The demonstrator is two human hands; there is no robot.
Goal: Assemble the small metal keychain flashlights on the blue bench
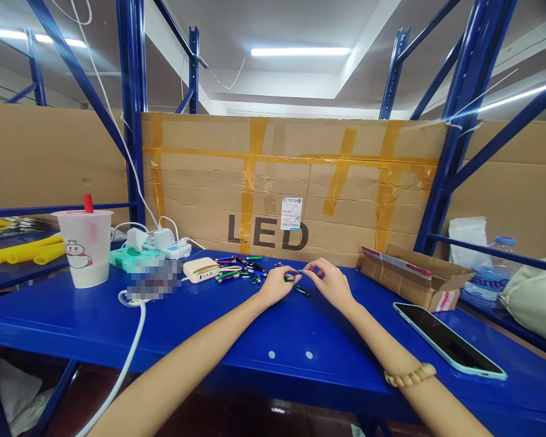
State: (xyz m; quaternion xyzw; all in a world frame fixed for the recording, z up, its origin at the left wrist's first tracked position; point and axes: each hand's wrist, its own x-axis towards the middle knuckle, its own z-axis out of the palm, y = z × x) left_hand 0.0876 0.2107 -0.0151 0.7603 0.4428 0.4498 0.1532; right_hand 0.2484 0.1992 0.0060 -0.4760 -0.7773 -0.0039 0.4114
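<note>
The left hand (276,284) pinches a small green cylinder (290,277) between thumb and fingertips, just above the blue table (209,328). The right hand (331,284) has thumb and forefinger pressed together beside its free end; whether they grip a part of it is too small to tell. This seems best done with a firm left pinch and a light right touch, low over the table, so anything dropped lands near the loose green piece (301,291).
</note>
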